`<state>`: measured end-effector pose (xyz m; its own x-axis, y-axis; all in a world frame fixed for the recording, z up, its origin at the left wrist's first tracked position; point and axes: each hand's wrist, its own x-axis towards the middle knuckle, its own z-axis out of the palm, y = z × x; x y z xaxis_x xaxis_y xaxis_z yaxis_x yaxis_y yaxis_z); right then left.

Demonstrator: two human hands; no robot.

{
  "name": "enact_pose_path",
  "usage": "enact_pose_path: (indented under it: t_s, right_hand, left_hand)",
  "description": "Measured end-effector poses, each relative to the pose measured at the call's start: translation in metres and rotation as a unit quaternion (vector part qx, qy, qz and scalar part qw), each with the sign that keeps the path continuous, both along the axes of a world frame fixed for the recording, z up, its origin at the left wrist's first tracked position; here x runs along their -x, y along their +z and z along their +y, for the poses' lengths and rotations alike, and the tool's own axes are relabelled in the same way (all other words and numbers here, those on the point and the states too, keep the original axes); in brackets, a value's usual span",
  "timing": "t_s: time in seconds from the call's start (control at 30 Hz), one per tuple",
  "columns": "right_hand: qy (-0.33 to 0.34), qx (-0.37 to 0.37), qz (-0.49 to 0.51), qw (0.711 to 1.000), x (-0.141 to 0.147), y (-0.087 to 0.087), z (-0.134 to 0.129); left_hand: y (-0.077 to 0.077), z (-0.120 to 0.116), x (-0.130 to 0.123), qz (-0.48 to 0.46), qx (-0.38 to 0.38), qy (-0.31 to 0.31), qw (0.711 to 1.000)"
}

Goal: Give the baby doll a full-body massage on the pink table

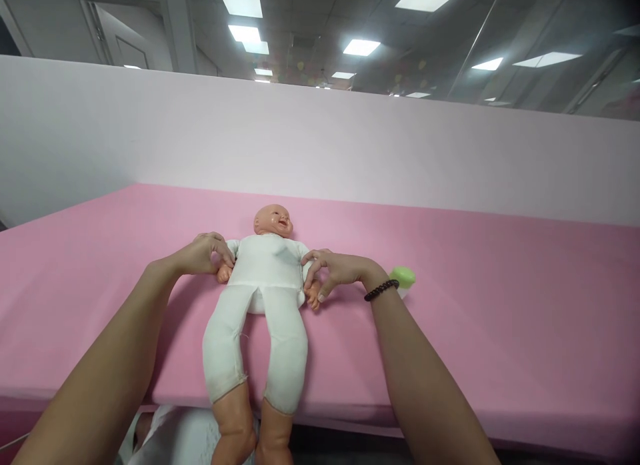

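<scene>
Doll (pixel 267 261) between left hand (pixel 207 253) and right hand (pixel 340 267); green-topped container (pixel 403 276), contents unclear.

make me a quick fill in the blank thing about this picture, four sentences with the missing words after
1. The doll lies on its ____ on the pink surface.
2. The person's left hand is at the doll's own ____ arm.
3. The dark beaded bracelet is worn on the person's ____ arm.
4. The small object beside the bracelet has a light ____ part.

Missing words: back; right; right; green.
</scene>
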<state>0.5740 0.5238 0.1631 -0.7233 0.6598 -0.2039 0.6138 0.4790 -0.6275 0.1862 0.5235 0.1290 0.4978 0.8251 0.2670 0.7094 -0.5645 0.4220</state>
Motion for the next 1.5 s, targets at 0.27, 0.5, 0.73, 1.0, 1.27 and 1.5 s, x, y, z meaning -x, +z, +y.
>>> enact_pose_path:
  t_s: [0.27, 0.5, 0.73, 1.0, 1.27, 1.5]
  right_hand:
    - [-0.009, -0.046, -0.087, 0.995, 0.014, 0.005, -0.014]
    - [-0.037, -0.076, -0.072, 0.994, 0.007, 0.0, -0.011]
    - [-0.088, -0.041, 0.232, 0.968, -0.007, 0.01, -0.003]
    - [-0.46, -0.015, 0.454, 0.763, 0.019, -0.046, 0.047]
    - [-0.497, -0.084, 0.373, 0.779, 0.03, -0.072, 0.056]
    - [-0.433, -0.106, 0.374, 0.814, 0.03, -0.078, 0.059]
  left_hand:
    - [0.003, -0.004, 0.0, -0.023, 0.041, -0.007, 0.999]
    - [0.005, -0.005, 0.005, -0.036, 0.061, -0.013, 0.997]
    - [0.006, -0.001, 0.002, -0.406, 0.094, 0.057, 0.907]
    - [-0.024, 0.036, -0.032, -0.626, -0.056, 0.288, 0.723]
    - [-0.044, 0.04, -0.028, -0.533, -0.088, 0.397, 0.742]
    - [-0.044, 0.036, -0.036, -0.441, -0.087, 0.355, 0.82]
